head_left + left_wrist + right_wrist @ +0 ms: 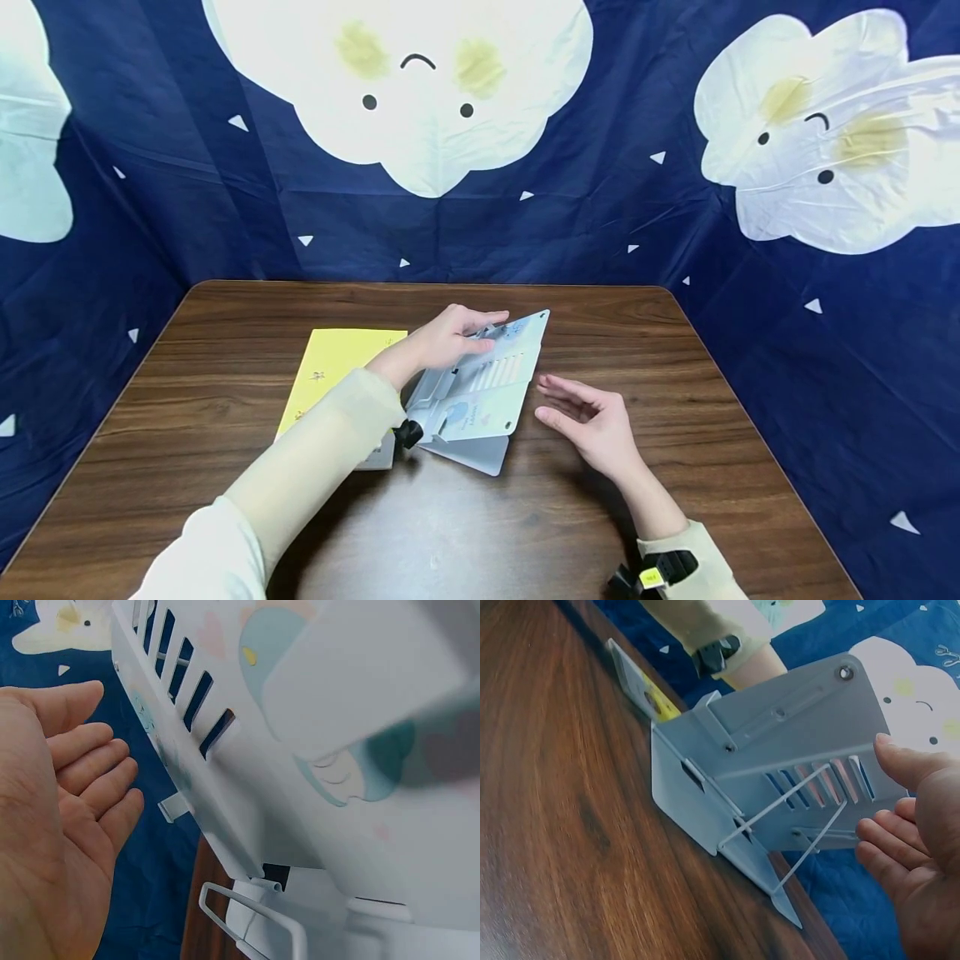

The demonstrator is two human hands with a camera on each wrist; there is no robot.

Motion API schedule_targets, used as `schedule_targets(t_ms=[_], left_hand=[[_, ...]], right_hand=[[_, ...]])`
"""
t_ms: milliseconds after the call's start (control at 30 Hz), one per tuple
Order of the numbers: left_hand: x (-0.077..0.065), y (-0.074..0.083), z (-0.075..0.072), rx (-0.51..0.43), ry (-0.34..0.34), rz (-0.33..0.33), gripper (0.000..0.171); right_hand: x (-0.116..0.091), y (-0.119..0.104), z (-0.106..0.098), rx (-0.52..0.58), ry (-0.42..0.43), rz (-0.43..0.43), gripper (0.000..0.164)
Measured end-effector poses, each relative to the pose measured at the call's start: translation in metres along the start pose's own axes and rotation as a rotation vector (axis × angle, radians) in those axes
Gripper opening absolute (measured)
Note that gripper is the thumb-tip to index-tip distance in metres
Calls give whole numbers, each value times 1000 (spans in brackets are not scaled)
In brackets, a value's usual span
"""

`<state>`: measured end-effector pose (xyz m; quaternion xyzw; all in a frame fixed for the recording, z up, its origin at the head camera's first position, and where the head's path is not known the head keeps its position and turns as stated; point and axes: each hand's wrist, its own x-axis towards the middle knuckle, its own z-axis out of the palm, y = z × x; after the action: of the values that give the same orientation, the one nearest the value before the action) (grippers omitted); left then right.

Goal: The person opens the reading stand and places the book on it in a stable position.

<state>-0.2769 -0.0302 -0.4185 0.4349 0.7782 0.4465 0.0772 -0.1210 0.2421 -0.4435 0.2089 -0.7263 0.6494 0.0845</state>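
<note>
A pale blue metal book stand [487,421] with printed cartoon pictures and a row of slots is propped up on the table. In the right wrist view its panel [795,712] tilts above a flat base plate [682,802], with a wire support [776,806] between them. My left hand [446,337] reaches over the panel's upper left part, fingers extended; in the left wrist view the palm and loosely bent fingers show beside the panel [300,825]. My right hand [592,421] hovers right of the stand, thumb and fingers apart, holding nothing.
A yellow book [337,358] lies left of the stand, partly covered by my left forearm. The brown wooden table [637,350] ends at a dark blue curtain [600,233] with white clouds. A black camera [663,571] is strapped to my right wrist.
</note>
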Motion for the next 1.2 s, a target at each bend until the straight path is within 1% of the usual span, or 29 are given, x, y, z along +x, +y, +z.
schedule_targets(t_ms=[233,400,467,600,800,967,1200], left_hand=[[10,-2,-1,-10,-15,-89,51],[17,-9,1,-28,-25,-126,49],[20,-11,2,-27,-27,-128,47],[27,-13,3,8,-25,-130,44],[36,-13,3,63,-33,-110,42],[42,-12,4,57,-38,-109,41],[46,-10,9,46,-55,-141,40]], right_hand=[[-3,-9,6,23,3,4,42],[-5,-14,11,33,14,33,39],[-6,-16,13,44,22,47,38],[-7,-24,18,66,36,59,36],[-10,-34,27,54,37,63,32],[-12,-41,34,27,25,92,30],[-13,-47,43,-16,11,155,26]])
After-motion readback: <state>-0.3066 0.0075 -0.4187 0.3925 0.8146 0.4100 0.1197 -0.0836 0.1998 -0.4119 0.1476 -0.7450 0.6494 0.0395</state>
